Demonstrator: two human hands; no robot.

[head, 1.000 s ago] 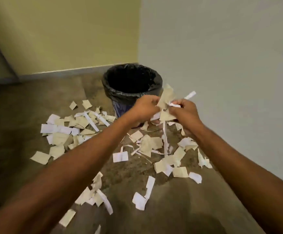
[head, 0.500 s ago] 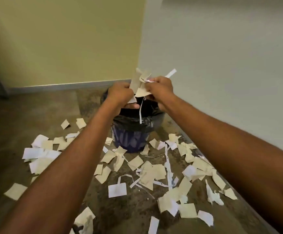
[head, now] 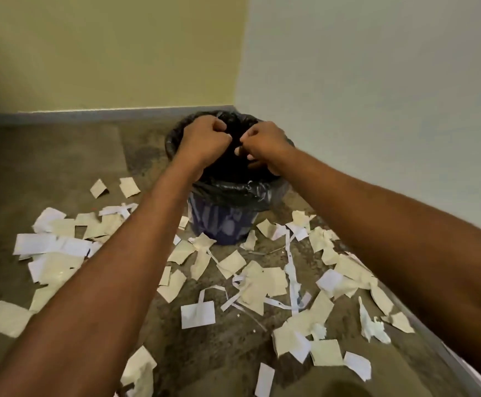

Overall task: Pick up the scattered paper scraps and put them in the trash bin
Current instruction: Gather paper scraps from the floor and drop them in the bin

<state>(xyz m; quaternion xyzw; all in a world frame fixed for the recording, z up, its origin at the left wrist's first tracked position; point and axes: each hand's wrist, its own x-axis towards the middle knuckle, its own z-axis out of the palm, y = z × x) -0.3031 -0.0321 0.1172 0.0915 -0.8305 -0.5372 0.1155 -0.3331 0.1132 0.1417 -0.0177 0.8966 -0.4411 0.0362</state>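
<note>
While left hand (head: 205,140) and right hand (head: 265,146) hang over the trash bin (head: 225,222) in the upper middle, both clenched into fists, nothing poking out, paper scraps (head: 197,314) all over the floor (head: 61,161) lower down

The left grip (head: 205,141) and right grip (head: 265,144) are hovering close together over the mouth of the black-lined trash bin (head: 222,224), fingers curling inward. Paper scraps (head: 197,313) are lying scattered across the floor (head: 61,167) around the bin's base.
</note>
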